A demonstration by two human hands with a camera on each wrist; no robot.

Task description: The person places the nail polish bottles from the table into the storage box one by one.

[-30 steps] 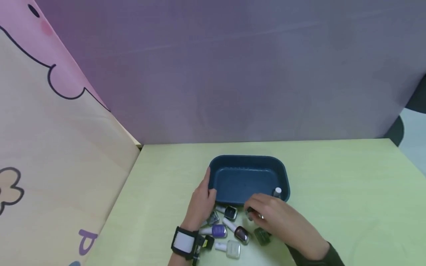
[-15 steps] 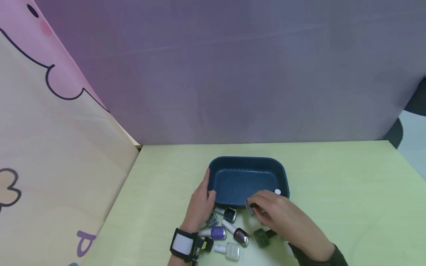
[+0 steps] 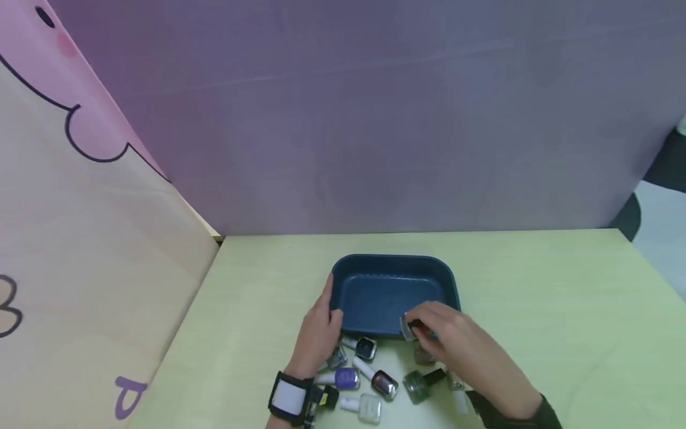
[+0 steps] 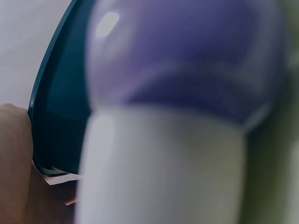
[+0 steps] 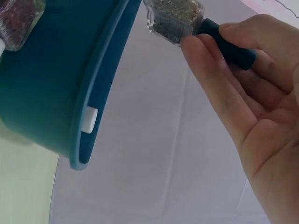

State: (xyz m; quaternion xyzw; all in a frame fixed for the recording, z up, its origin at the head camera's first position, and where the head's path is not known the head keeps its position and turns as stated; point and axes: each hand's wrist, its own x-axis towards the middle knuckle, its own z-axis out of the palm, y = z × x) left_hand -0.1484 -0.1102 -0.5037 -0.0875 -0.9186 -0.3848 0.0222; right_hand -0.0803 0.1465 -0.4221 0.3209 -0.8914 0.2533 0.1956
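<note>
My right hand (image 3: 455, 336) pinches a nail polish bottle (image 5: 175, 21) by its dark cap between thumb and fingers. The bottle is clear with glitter inside and hangs just over the front rim of a dark blue tray (image 3: 386, 301). At the tray's left side, my left hand (image 3: 315, 336) holds the edge, index finger along the side and thumb at the front corner. A white cap (image 5: 89, 119) shows inside the tray in the right wrist view. A purple nail polish bottle (image 4: 187, 56) with a white cap blocks much of the left wrist view.
In front of the tray lie several more nail polish bottles, among them a black one (image 3: 366, 348), a dark brown one (image 3: 384, 385), a green one (image 3: 415, 387) and a pale one (image 3: 370, 409). A purple-grey wall (image 3: 375, 119) stands behind the table (image 3: 536, 310).
My right hand has risen slightly toward the tray with the glitter bottle, now over the front rim. A brown bottle beneath it has come into view. My left hand keeps its hold.
</note>
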